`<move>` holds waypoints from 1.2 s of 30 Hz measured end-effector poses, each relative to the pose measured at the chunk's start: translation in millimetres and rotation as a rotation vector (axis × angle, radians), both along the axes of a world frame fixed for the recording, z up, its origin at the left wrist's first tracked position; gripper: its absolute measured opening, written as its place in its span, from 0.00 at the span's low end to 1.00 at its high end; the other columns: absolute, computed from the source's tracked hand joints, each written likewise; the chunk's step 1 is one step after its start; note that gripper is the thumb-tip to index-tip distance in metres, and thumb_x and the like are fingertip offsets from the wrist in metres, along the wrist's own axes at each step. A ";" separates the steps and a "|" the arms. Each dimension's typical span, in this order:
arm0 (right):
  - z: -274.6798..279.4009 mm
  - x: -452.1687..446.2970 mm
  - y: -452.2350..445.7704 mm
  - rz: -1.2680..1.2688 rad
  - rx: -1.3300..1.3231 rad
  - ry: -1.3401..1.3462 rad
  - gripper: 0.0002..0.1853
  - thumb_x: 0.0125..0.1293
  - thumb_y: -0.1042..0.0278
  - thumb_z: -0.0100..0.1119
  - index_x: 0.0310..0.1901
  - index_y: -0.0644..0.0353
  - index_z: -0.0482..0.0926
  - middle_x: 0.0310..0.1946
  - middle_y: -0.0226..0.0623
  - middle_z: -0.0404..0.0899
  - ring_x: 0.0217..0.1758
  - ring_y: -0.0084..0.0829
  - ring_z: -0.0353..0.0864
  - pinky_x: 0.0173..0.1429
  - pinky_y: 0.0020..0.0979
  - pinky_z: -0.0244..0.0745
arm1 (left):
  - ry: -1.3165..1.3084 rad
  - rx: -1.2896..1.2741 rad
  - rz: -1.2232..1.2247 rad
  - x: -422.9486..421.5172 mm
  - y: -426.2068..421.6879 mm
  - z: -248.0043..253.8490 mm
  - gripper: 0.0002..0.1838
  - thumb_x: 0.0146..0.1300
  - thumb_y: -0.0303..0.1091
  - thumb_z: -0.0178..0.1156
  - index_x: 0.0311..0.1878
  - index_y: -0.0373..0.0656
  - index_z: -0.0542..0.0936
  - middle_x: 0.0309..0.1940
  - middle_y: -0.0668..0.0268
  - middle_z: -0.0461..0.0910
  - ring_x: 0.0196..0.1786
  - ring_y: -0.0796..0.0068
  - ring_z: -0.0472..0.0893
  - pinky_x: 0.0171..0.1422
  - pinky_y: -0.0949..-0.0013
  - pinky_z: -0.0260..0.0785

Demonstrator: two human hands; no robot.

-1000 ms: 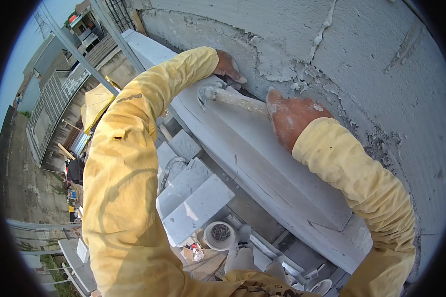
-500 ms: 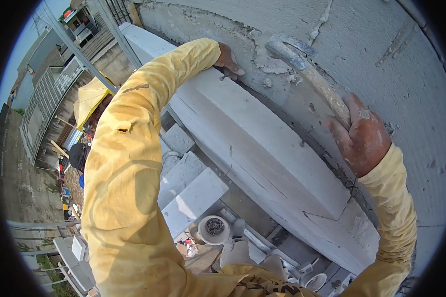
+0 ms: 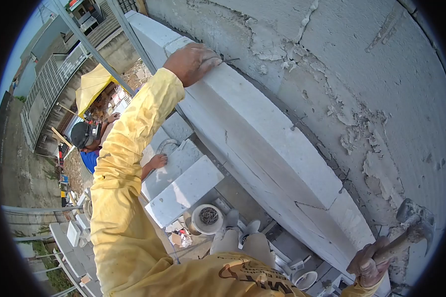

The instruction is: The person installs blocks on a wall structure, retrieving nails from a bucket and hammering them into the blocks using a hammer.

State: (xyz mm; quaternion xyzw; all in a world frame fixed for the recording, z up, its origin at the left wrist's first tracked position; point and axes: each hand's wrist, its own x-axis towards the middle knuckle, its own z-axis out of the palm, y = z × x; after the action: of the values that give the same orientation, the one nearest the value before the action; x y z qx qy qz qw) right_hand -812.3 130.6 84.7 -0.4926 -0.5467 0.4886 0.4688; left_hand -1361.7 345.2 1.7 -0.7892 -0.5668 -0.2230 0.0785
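Note:
My left hand [image 3: 193,63] rests on the upper edge of a long pale block ledge [image 3: 262,119], fingers closed near a thin dark nail [image 3: 231,60] that sticks out over the gap by the wall. Whether the fingers pinch the nail is hard to make out. At the lower right, my right hand [image 3: 371,262] is wrapped round the handle of a claw hammer [image 3: 415,225], whose head lies in front of the grey wall. Several small nails or pins show along the ledge's wall side.
A rough grey wall [image 3: 352,64] rises on the right. Below the ledge are white blocks [image 3: 183,190], a bucket of nails [image 3: 208,219] and my legs. At left, a co-worker in a dark cap [image 3: 80,134] reaches toward the blocks. Metal poles [image 3: 89,47] cross the upper left.
My right hand has swung the hammer down to the lower right, away from the wall's middle. My left hand has moved from the gap up onto the ledge's edge. A co-worker has come into view.

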 end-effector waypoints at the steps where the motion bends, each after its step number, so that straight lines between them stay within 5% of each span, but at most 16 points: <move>1: -8.2 3.9 -3.8 0.052 -0.013 0.010 0.23 0.56 0.66 0.72 0.38 0.61 0.62 0.12 0.28 0.64 0.07 0.20 0.58 0.10 0.24 0.52 | -0.019 -0.006 0.026 5.5 -9.7 -5.2 0.16 0.69 0.41 0.55 0.51 0.41 0.82 0.49 0.57 0.82 0.56 0.55 0.77 0.63 0.59 0.68; 8: -64.4 -9.6 -11.7 0.412 -0.136 0.260 0.19 0.55 0.73 0.73 0.32 0.58 0.65 0.14 0.30 0.67 0.12 0.23 0.64 0.15 0.25 0.57 | 0.132 0.119 0.173 15.9 -25.4 -24.5 0.21 0.72 0.49 0.49 0.56 0.47 0.81 0.53 0.60 0.81 0.62 0.53 0.73 0.71 0.58 0.61; 11: -111.8 -5.0 -22.0 0.531 -0.060 -0.052 0.15 0.54 0.70 0.74 0.31 0.58 0.72 0.20 0.33 0.73 0.19 0.26 0.70 0.22 0.27 0.64 | 0.281 0.369 0.170 6.7 -29.6 -38.0 0.23 0.74 0.52 0.45 0.56 0.48 0.81 0.50 0.58 0.82 0.60 0.58 0.76 0.66 0.62 0.66; 15: -176.4 -11.3 -38.9 0.565 -0.559 -0.166 0.17 0.59 0.56 0.68 0.41 0.60 0.78 0.27 0.38 0.79 0.28 0.37 0.78 0.35 0.36 0.73 | -0.365 0.164 0.556 -3.0 -135.3 -121.2 0.22 0.74 0.50 0.45 0.56 0.47 0.81 0.48 0.58 0.82 0.53 0.65 0.79 0.60 0.66 0.68; 16: -174.4 -33.8 -41.6 0.690 -0.221 -0.547 0.20 0.61 0.52 0.64 0.43 0.62 0.78 0.30 0.42 0.81 0.31 0.43 0.80 0.38 0.40 0.75 | -0.522 0.134 0.662 -1.3 -157.7 -141.3 0.22 0.74 0.50 0.46 0.56 0.46 0.81 0.48 0.58 0.82 0.52 0.67 0.79 0.59 0.67 0.69; 19: -254.3 -18.5 -60.7 0.801 -0.382 -0.865 0.24 0.62 0.49 0.61 0.45 0.65 0.77 0.36 0.54 0.81 0.38 0.54 0.81 0.45 0.46 0.75 | -0.922 0.175 0.773 53.4 -225.2 -220.5 0.21 0.73 0.46 0.49 0.55 0.42 0.80 0.52 0.57 0.81 0.57 0.59 0.78 0.64 0.64 0.66; 23: -387.2 61.0 -104.3 0.900 -0.543 -1.207 0.27 0.60 0.46 0.61 0.45 0.68 0.76 0.39 0.62 0.80 0.43 0.63 0.79 0.49 0.52 0.74 | -1.152 -0.321 1.239 133.1 -403.0 -452.5 0.22 0.68 0.49 0.55 0.51 0.38 0.82 0.42 0.53 0.84 0.47 0.62 0.82 0.55 0.63 0.71; 24: -428.7 100.2 -118.8 0.946 -0.502 -1.237 0.27 0.59 0.46 0.61 0.45 0.68 0.76 0.38 0.62 0.80 0.43 0.63 0.79 0.50 0.52 0.74 | -1.135 -0.695 1.384 164.5 -435.6 -453.3 0.22 0.68 0.48 0.56 0.50 0.37 0.82 0.42 0.53 0.84 0.46 0.63 0.83 0.54 0.63 0.72; 25: -443.7 109.3 -123.7 0.938 -0.536 -1.250 0.27 0.59 0.46 0.61 0.44 0.68 0.76 0.38 0.63 0.80 0.44 0.63 0.79 0.51 0.52 0.73 | -1.275 -0.886 1.481 196.4 -504.2 -537.1 0.22 0.67 0.48 0.56 0.50 0.37 0.82 0.42 0.54 0.85 0.46 0.62 0.83 0.54 0.63 0.72; 27: -464.8 116.0 -128.9 0.865 -0.672 -1.263 0.28 0.58 0.47 0.61 0.44 0.68 0.76 0.38 0.63 0.80 0.44 0.63 0.79 0.51 0.52 0.73 | -1.279 -0.913 1.554 282.5 -624.8 -640.4 0.28 0.64 0.56 0.57 0.52 0.39 0.81 0.31 0.60 0.81 0.28 0.68 0.77 0.33 0.60 0.69; 29: -470.4 99.9 -126.6 0.798 -0.886 -1.297 0.27 0.58 0.47 0.61 0.44 0.69 0.77 0.38 0.63 0.80 0.45 0.63 0.79 0.51 0.52 0.73 | -0.992 -1.452 1.511 326.9 -641.1 -619.6 0.28 0.67 0.55 0.51 0.54 0.40 0.80 0.45 0.57 0.79 0.45 0.60 0.76 0.50 0.59 0.66; 31: -483.6 83.4 -121.4 0.795 -1.104 -1.368 0.27 0.58 0.47 0.61 0.43 0.69 0.77 0.37 0.64 0.80 0.45 0.63 0.79 0.52 0.52 0.73 | -0.867 -1.666 1.323 351.0 -641.8 -625.1 0.28 0.69 0.54 0.45 0.57 0.41 0.79 0.58 0.54 0.78 0.62 0.53 0.74 0.67 0.57 0.62; 33: -507.6 79.4 -130.3 0.823 -1.044 -1.399 0.27 0.58 0.47 0.61 0.43 0.69 0.77 0.39 0.65 0.79 0.45 0.62 0.79 0.51 0.52 0.73 | -0.813 -1.674 1.058 358.3 -635.1 -649.0 0.27 0.69 0.53 0.46 0.58 0.42 0.78 0.56 0.54 0.79 0.60 0.53 0.76 0.65 0.57 0.65; 35: -526.2 71.3 -141.9 0.847 -0.980 -1.347 0.26 0.58 0.48 0.61 0.43 0.68 0.77 0.41 0.66 0.79 0.45 0.62 0.79 0.50 0.53 0.73 | -1.241 -1.462 1.544 360.4 -598.4 -662.6 0.24 0.67 0.50 0.50 0.57 0.44 0.80 0.50 0.53 0.82 0.55 0.55 0.80 0.62 0.58 0.69; 36: -530.1 63.1 -147.0 0.862 -0.943 -1.281 0.24 0.59 0.49 0.61 0.43 0.66 0.77 0.41 0.65 0.78 0.44 0.62 0.79 0.50 0.53 0.73 | -1.111 -1.397 1.455 359.4 -593.4 -691.1 0.23 0.66 0.49 0.52 0.56 0.44 0.80 0.48 0.53 0.83 0.53 0.57 0.81 0.60 0.58 0.70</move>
State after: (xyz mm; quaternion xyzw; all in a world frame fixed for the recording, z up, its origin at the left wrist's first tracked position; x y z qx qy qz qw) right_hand -749.2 -16.4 -445.4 -0.5637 -0.5832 0.4273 -0.3994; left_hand -1002.3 -248.3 -689.4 0.0606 -0.8444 -0.0793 -0.5263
